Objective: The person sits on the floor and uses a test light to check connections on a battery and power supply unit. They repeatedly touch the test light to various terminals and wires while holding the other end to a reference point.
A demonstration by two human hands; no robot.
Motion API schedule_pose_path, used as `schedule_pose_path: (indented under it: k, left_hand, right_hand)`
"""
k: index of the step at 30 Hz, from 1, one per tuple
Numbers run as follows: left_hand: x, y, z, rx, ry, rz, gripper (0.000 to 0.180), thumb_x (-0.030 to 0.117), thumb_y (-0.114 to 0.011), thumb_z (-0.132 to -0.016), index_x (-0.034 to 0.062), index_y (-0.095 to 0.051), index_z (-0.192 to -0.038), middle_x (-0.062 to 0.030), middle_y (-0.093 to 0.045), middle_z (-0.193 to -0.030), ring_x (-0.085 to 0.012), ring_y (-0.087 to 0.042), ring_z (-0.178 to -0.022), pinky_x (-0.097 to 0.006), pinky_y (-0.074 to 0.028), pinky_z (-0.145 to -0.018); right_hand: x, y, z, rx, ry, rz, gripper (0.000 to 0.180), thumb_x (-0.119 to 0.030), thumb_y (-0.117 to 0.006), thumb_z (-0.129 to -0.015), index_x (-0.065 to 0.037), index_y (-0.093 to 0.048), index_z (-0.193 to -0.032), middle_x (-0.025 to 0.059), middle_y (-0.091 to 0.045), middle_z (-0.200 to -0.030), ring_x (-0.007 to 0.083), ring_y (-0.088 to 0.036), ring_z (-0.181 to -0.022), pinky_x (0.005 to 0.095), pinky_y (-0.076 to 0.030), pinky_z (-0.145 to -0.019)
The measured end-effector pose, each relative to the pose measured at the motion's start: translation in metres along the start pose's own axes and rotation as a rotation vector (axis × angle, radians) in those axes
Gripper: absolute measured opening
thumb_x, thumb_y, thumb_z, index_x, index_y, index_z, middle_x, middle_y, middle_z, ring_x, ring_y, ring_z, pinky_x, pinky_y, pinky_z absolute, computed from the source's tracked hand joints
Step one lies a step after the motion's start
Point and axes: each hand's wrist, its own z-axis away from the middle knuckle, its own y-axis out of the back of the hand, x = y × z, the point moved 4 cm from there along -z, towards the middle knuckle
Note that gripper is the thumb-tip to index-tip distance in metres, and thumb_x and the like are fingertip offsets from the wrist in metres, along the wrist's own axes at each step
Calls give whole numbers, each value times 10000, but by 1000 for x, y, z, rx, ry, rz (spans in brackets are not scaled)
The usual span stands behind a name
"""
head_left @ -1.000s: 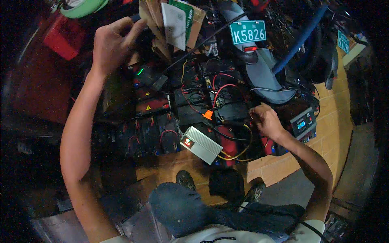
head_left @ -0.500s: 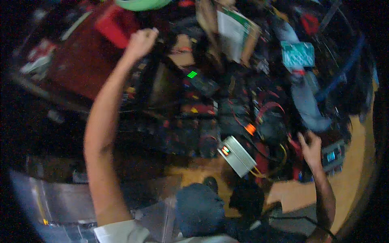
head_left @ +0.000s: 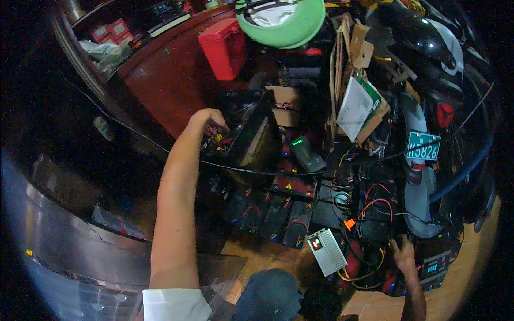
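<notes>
My left hand (head_left: 210,120) reaches down into a dark open box (head_left: 238,128) at centre left. Its fingers curl over small red and yellow parts (head_left: 217,137); the fingertips are hidden, so what they grip does not show. Low at the right, in shadow, my right hand (head_left: 405,255) has a finger held apart from the rest, beside the lower end of a red wire (head_left: 377,202) among dark batteries (head_left: 292,216). Left of that hand, a silver finned box (head_left: 329,254) with a lit red display lies tilted, yellow wires running from it.
A black handheld device with green lights (head_left: 305,153) lies beyond the batteries. Right of my right hand sits a unit with a blue screen (head_left: 431,266). Farther off are a red box (head_left: 222,51), a green helmet (head_left: 284,21), cardboard (head_left: 356,107) and a grey mudguard (head_left: 417,200). A black cable (head_left: 241,170) crosses the view.
My left hand has come from beside the red box down into the dark box. My right hand has shifted slightly closer to the silver box. The view has tilted up and sharpened.
</notes>
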Motion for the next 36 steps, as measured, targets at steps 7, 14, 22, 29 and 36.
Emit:
schedule_pose_path:
  k: [7,14,22,29,36]
  left_hand:
    - [6,-52,-27,-361,132,103,447,443,-808,-819,83,-739,-1073,-120,-739,-1060,-293,-706,-961,-487,-569,-913]
    - [-32,-32,-57,-232,36,-60,324,377,-788,-845,79,-797,-973,-103,-783,-967,-307,-725,-941,-492,-567,-896]
    - [16,-41,-74,416,-262,-142,743,361,-765,-823,176,-544,-1508,-200,-599,-1452,-355,-592,-1321,-444,-483,-1106]
    - [-42,-28,-138,673,-321,-97,510,289,-746,-882,57,-649,-1325,-198,-702,-1271,-369,-669,-1168,-470,-532,-970]
    - [-50,109,-45,1307,-202,188,668,575,-554,-1020,54,-549,-1438,-222,-645,-1352,-411,-614,-1232,-466,-472,-1004]
  right_hand:
    - [14,-11,6,-132,-64,-171,374,-268,-661,-1015,52,-609,-1200,259,-717,-1084,363,-689,-954,426,-525,-821]
    - [32,-13,5,-116,-59,-5,578,-359,-685,-995,79,-565,-1353,285,-718,-1096,350,-708,-965,436,-540,-828]
    - [2,-5,5,-187,-108,-107,674,-413,-676,-992,115,-524,-1384,300,-718,-1080,364,-713,-966,444,-541,-813]
    - [-32,24,17,-70,-31,-89,535,-454,-642,-992,12,-633,-1256,251,-677,-1156,440,-641,-1115,494,-521,-975]
    - [-36,77,16,198,17,53,485,-455,-663,-954,-4,-658,-1132,268,-709,-1003,446,-702,-915,537,-573,-782]
